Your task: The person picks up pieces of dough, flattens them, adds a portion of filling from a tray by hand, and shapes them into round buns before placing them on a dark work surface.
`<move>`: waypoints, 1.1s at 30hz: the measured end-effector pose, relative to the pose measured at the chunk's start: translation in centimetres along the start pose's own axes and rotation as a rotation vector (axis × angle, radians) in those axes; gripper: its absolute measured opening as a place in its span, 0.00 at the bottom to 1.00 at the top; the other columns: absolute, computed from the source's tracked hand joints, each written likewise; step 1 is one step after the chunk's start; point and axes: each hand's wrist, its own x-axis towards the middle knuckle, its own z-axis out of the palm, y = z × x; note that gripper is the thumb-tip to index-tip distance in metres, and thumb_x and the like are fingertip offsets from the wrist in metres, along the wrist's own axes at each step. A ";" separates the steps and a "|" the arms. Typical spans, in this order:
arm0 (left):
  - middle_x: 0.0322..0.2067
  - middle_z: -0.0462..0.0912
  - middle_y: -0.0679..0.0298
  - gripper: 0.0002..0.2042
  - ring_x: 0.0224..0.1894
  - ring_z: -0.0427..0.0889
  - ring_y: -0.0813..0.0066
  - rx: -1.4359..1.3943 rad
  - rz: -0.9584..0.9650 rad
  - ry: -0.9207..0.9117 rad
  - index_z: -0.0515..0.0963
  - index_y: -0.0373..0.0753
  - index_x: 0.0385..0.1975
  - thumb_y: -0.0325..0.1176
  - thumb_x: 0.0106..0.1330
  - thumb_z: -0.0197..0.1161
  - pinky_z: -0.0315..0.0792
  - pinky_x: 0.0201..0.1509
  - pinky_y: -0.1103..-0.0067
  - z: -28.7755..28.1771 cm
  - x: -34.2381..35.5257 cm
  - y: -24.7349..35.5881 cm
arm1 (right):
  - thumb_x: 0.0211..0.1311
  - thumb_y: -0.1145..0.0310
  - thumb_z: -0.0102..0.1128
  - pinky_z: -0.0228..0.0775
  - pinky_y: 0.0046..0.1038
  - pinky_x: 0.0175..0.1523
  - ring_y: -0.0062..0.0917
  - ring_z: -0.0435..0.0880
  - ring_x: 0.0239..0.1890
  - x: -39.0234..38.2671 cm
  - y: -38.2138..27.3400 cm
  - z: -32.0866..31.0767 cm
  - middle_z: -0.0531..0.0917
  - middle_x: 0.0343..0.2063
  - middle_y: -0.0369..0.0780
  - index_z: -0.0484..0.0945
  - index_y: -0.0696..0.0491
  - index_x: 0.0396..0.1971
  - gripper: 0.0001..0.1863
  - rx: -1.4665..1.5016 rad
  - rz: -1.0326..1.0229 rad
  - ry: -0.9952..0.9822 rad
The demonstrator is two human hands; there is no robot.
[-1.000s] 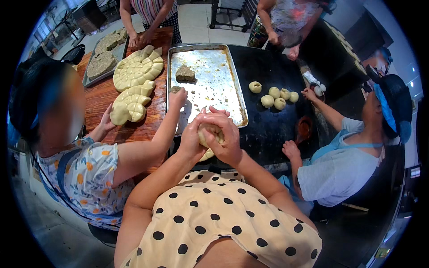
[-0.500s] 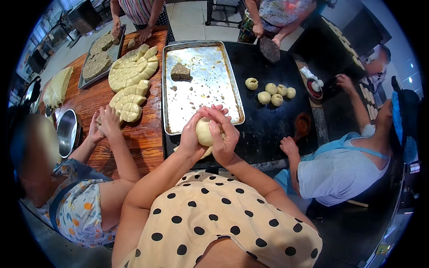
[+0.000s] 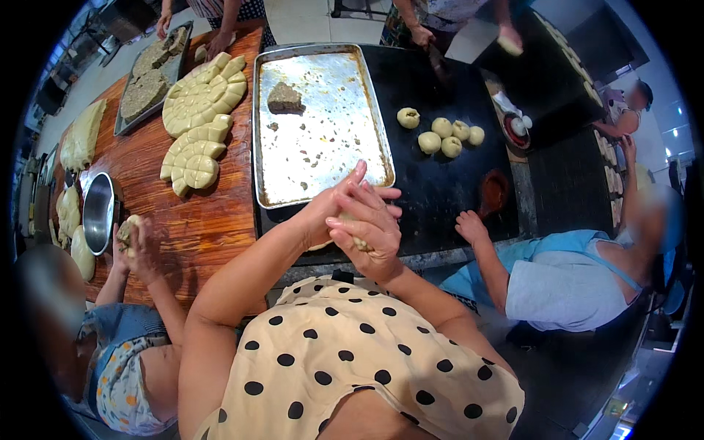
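You are holding one lump of pale dough (image 3: 359,243) between your palms — your left hand (image 3: 328,206) and right hand (image 3: 375,232) are clasping together around it, so it is showing only in slivers; beyond them, one metal tray (image 3: 323,73) is carrying one large brown block (image 3: 284,97) among loose crumbs; six dough balls (image 3: 441,127) are sitting on the black tabletop (image 3: 433,187); one steel bowl (image 3: 99,213) is resting at far left.

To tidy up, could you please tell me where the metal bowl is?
In the head view, the metal bowl sits at left on the wooden table, beside dough.
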 end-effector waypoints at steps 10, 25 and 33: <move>0.53 0.76 0.55 0.19 0.53 0.79 0.65 -0.502 0.273 0.240 0.69 0.36 0.57 0.42 0.77 0.46 0.76 0.58 0.71 -6.4 5.1 -6.4 | 0.61 0.71 0.63 0.69 0.43 0.63 0.39 0.82 0.52 -0.8 7.0 1.9 0.84 0.45 0.45 0.83 0.57 0.37 0.08 -0.138 0.051 0.187; 0.47 0.82 0.58 0.21 0.48 0.82 0.72 0.395 0.013 0.379 0.73 0.32 0.57 0.41 0.73 0.56 0.76 0.53 0.76 -10.0 10.3 -8.4 | 0.69 0.59 0.56 0.75 0.30 0.45 0.25 0.81 0.36 -1.1 20.7 -12.3 0.83 0.33 0.40 0.78 0.54 0.30 0.14 0.237 0.760 1.208; 0.45 0.80 0.51 0.16 0.49 0.78 0.50 1.488 0.214 0.585 0.77 0.33 0.46 0.36 0.64 0.64 0.71 0.54 0.64 -16.4 2.1 -12.0 | 0.70 0.49 0.54 0.73 0.34 0.53 0.36 0.83 0.45 -12.7 36.4 -27.9 0.84 0.44 0.48 0.79 0.60 0.48 0.26 -0.736 1.015 0.855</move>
